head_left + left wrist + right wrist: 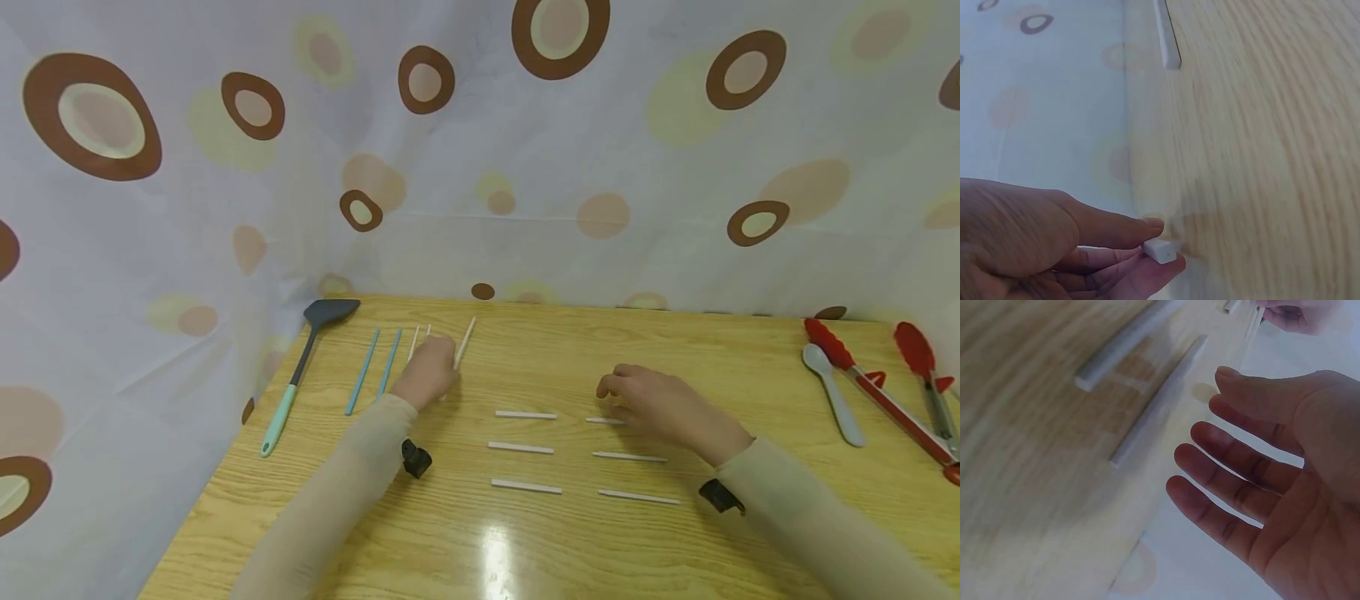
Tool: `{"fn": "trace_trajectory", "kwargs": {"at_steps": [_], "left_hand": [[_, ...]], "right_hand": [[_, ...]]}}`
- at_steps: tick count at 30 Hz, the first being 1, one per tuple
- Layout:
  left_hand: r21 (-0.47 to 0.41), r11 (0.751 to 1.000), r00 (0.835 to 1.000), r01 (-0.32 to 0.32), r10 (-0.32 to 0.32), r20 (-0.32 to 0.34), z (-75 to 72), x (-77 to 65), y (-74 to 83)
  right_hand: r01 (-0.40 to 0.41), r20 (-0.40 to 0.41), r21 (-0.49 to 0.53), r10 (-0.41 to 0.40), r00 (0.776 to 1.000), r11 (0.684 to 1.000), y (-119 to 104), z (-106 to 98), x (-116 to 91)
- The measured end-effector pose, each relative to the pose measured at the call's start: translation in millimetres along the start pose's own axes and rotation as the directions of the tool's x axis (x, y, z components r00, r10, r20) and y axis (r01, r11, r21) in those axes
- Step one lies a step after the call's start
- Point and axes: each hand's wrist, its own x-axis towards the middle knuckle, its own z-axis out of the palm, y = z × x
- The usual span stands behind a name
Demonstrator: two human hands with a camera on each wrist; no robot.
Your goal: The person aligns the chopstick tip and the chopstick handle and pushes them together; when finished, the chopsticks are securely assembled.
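My left hand [429, 372] pinches the square end of a white chopstick [1161, 251] between thumb and fingers; the hand hides much of it in the head view. Beside this hand, two blue chopsticks [363, 372] lie to the left, and slim white sticks [413, 343] show around it. My right hand [652, 406] hovers over the right side of the table, fingers spread and slightly bent, holding nothing. Just below it, a short white stick [603, 420] is partly covered. More short white sticks [525, 447] lie in two columns between and below the hands.
On the far left lies a spatula [298, 367] with a dark head and mint handle. A pale grey spoon [834, 395] and two red-tipped tongs [877, 390] lie at the right. Patterned cloth [480, 150] hangs behind the wooden table [420, 542].
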Motion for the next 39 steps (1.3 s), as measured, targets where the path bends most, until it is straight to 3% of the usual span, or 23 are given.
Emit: {"fn": "trace_trajectory", "kwargs": {"at_steps": [8,17,32,39], "left_hand": [[0.047,0.997,0.998,0.065,-0.064,-0.026,0.1,2.9,-8.7],[0.063,0.994,0.996,0.088,-0.086,-0.036,-3.7,-0.2,-8.9],[0.078,0.988,0.991,0.132,-0.134,0.028,-11.2,-1.1,-8.5],[0.003,0.985,0.983,0.172,-0.171,0.063,-12.1,-2.3,-8.3]], "right_hand": [[-0.026,0.024,0.061,0.025,0.999,0.998,0,8,-9],[-0.021,0.022,0.07,0.02,1.0,0.997,-1,10,-9],[0.004,0.021,0.042,-0.005,1.0,0.999,-1,14,-7],[0.02,-0.013,0.04,-0.02,1.0,0.999,-1,16,-8]]}}
